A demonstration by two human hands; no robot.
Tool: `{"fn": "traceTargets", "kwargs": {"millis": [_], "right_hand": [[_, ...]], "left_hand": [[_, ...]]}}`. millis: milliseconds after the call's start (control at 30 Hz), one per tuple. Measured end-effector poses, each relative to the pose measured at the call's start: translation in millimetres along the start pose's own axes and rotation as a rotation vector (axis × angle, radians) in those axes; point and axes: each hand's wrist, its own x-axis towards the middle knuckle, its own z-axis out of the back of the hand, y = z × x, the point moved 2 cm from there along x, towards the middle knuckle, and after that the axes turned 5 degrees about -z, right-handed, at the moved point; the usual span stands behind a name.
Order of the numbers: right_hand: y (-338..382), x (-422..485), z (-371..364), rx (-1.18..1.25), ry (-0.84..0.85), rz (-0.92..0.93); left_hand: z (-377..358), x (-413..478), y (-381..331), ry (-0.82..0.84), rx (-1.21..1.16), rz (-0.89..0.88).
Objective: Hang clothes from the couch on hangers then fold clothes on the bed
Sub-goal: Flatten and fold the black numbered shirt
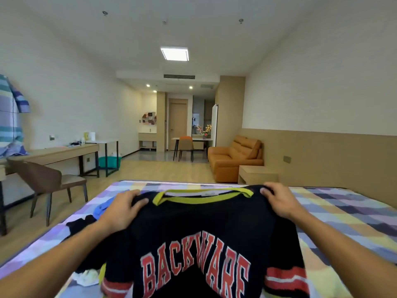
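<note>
Sweater (204, 229), black with red lettering, is held over the bed (335, 214). The left grip (124, 208) clenches one shoulder and the right grip (279, 203) the other. A striped shirt (10, 117) hangs at far left, so the step is judged to be folding. The next move calls for laying the sweater flat with its sleeves spread. A blue garment (103, 208), a black garment (81, 222) and a pale crumpled cloth (86, 276) crowd the bed's left side; the right side looks better. The couch (232, 160) stands well apart.

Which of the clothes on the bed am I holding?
The black shirt with yellow collar and red lettering, gripped at both shoulders; the blue garment lies loose beside it.
</note>
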Motion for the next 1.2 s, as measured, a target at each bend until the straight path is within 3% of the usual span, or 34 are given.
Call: {"fn": "traceTargets", "kwargs": {"millis": [100, 300, 400, 600, 867, 1000, 1200], "right_hand": [[13, 23, 39, -0.067, -0.168, 0.019], [156, 70, 226, 0.024, -0.766, 0.169], [183, 68, 269, 0.034, -0.887, 0.150], [199, 53, 303, -0.064, -0.943, 0.185], [237, 53, 358, -0.068, -1.064, 0.229], [229, 64, 351, -0.070, -0.968, 0.239], [160, 96, 247, -0.085, -0.621, 0.174]], "left_hand": [[47, 38, -17, -0.060, 0.096, -0.047], [234, 148, -107, -0.717, 0.412, -0.140], [281, 158, -133, -0.865, 0.448, -0.075], [310, 146, -135, -0.814, 0.586, -0.097], [372, 154, -169, -0.924, 0.640, -0.213], [364, 166, -159, -0.855, 0.592, -0.274], [252, 184, -91, -0.469, 0.414, -0.256]]}}
